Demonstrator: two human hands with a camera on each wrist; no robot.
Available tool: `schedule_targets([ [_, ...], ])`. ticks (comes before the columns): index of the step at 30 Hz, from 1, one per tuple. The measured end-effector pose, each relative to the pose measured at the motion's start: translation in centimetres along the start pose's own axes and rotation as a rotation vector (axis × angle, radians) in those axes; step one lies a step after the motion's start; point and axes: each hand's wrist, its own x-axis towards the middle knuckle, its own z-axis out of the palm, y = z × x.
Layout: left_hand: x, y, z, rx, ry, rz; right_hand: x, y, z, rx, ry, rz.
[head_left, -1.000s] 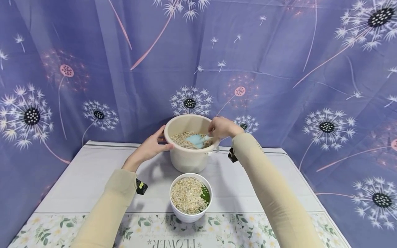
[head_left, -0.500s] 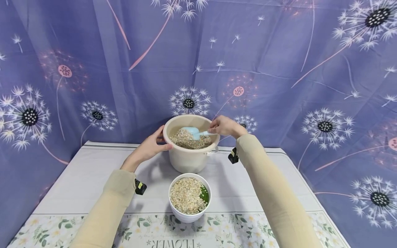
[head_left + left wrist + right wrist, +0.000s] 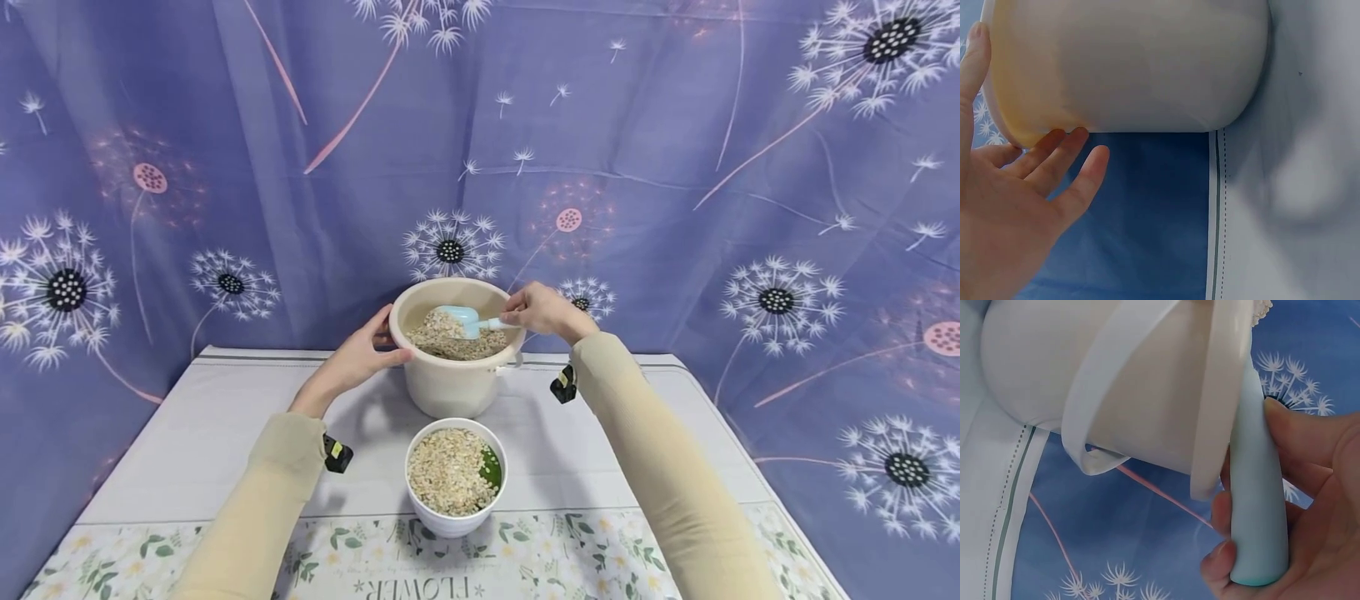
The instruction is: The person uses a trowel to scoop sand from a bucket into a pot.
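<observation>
My right hand (image 3: 542, 310) grips the handle of a light blue scoop (image 3: 467, 320) just above the far right rim of a cream bucket (image 3: 453, 387). In the right wrist view, fingers and thumb wrap the thick handle (image 3: 1257, 487) beside the rim. Pale flakes that look like oats are heaped on the scoop, over more of the same flakes in the bucket. My left hand (image 3: 360, 354) rests against the bucket's left side. In the left wrist view, its nearly straight fingers (image 3: 1044, 156) touch the outer wall, with the thumb up by the rim.
A white pot (image 3: 456, 525) stands in front of the bucket, mostly filled with pale flakes, with a green patch at its right. A white handle (image 3: 1094, 394) hangs on the bucket's right side. Behind the table (image 3: 225, 433) hangs a blue dandelion-print curtain (image 3: 352, 233).
The scoop, dipped into the flakes a second ago, has come up level with a heap on it, my right hand moving with it. My left hand stays at the bucket's side.
</observation>
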Motion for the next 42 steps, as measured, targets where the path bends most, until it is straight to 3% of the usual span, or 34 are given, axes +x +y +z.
schedule_targets([
  [13, -0.1, 0.0, -0.1, -0.019, 0.006, 0.024, -2.3, -0.5, -1.2, 0.038, 0.050, -0.034],
  [19, -1.0, 0.2, -0.2, 0.009, 0.028, -0.007, -3.5, -0.5, -1.3, 0.028, 0.093, -0.056],
  [25, -3.1, -0.3, -0.3, 0.025, 0.000, -0.038, -5.4, -0.8, -1.1, 0.022, 0.112, -0.061],
  [35, -8.2, -0.8, 0.8, -0.016, -0.121, 0.069, -8.9, -0.4, 0.8, 0.000, 0.173, -0.145],
  [42, -10.6, -0.8, 1.9, -0.044, -0.228, 0.108, -11.1, 0.2, 3.4, -0.002, 0.208, -0.195],
])
